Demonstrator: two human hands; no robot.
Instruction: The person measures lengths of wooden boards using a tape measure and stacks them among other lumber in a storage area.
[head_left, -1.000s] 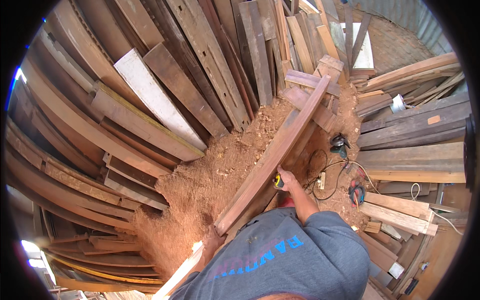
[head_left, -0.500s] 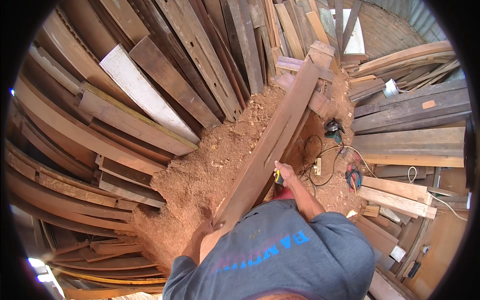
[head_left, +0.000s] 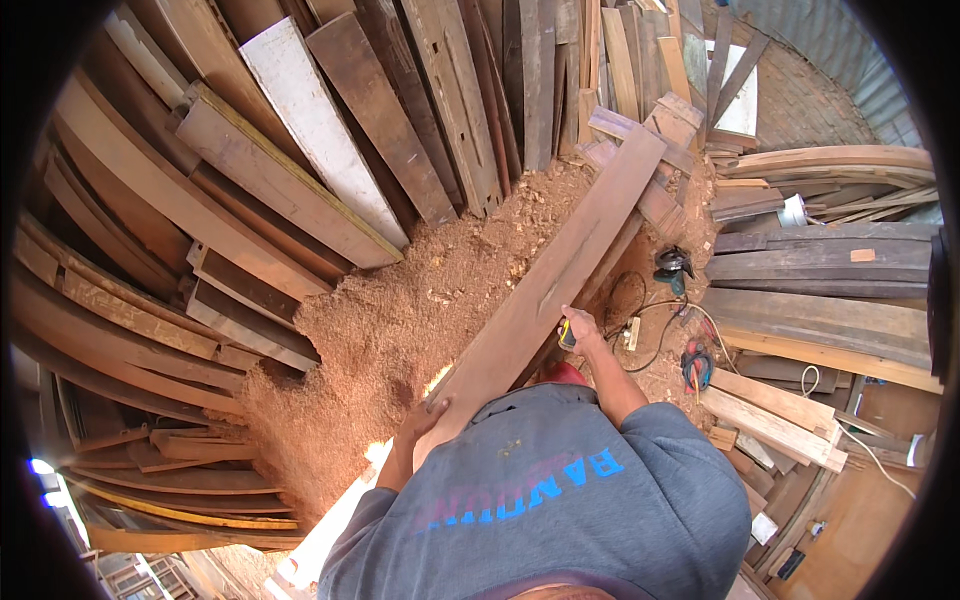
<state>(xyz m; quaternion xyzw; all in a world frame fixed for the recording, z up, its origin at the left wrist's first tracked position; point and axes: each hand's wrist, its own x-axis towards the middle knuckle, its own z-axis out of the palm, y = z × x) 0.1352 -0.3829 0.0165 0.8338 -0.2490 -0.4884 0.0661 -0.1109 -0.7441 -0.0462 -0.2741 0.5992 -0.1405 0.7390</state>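
A long brown plank (head_left: 525, 308) with a dark slot runs diagonally up to stacked short boards (head_left: 674, 120). My left hand (head_left: 426, 420) grips its near left edge. My right hand (head_left: 584, 332) is closed on a yellow-and-black tape measure (head_left: 566, 334) at the plank's right edge. A second timber (head_left: 620, 250) lies under it, partly hidden. Sawdust (head_left: 350, 370) covers the ground to the left.
Planks lean in rows at left and behind (head_left: 320, 140). Timber stacks (head_left: 815, 325) fill the right. A dark power tool (head_left: 672, 268), another coiled in cord (head_left: 697, 368) and loose cables lie right of the plank. A corrugated sheet wall (head_left: 880, 60) stands at the back right.
The plank has turned from a narrower face to its wide, slotted face upward. Both hands have stayed on it, my right a little higher in view.
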